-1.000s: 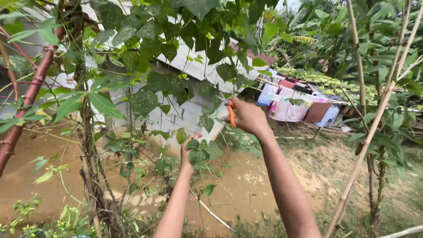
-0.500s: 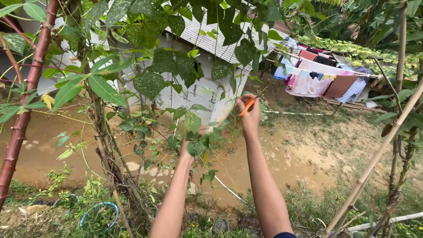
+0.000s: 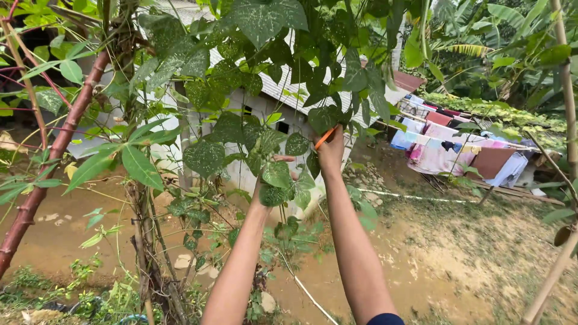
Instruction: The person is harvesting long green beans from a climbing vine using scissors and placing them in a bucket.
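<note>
Both my arms reach up into a climbing vine with broad, white-speckled green leaves [image 3: 265, 24]. My right hand [image 3: 330, 151] grips an orange-handled cutting tool [image 3: 324, 138], its tip hidden among the leaves above. My left hand [image 3: 268, 180] is just left of it and lower, mostly covered by leaves [image 3: 277, 176], with fingers around a leafy shoot. I cannot see what the blades touch.
A reddish stem [image 3: 57, 150] leans at left and bamboo poles [image 3: 566, 78] stand at right. Beyond are a white building with a corrugated roof [image 3: 277, 90], laundry on a line [image 3: 439, 150] and muddy ground [image 3: 415, 265]. A white pipe [image 3: 310, 299] lies on the ground.
The view has tilted upward. Both hands have risen higher into the foliage, and the orange tool now sits under the leaf cluster.
</note>
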